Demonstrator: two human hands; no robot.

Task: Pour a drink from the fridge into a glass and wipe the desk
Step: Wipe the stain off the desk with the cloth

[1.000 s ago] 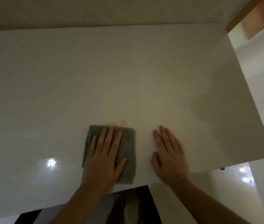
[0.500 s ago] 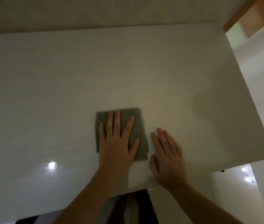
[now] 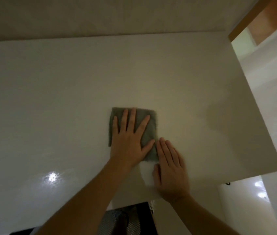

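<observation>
A folded grey-green cloth (image 3: 148,133) lies flat on the glossy white desk (image 3: 66,99), near the middle. My left hand (image 3: 129,139) presses down on it with fingers straight and spread. My right hand (image 3: 170,168) rests flat on the bare desk just right of and below the cloth, its fingertips close to the cloth's lower right edge. No glass or drink is in view.
The desk's right edge (image 3: 260,116) runs diagonally, with a white floor and a wooden door frame (image 3: 246,19) beyond it. A wall (image 3: 100,14) stands behind the desk. A dark patterned seat (image 3: 124,219) shows below the near edge.
My left hand has slid the cloth away from me and to the right across the desk. My right hand has stayed flat in nearly the same place.
</observation>
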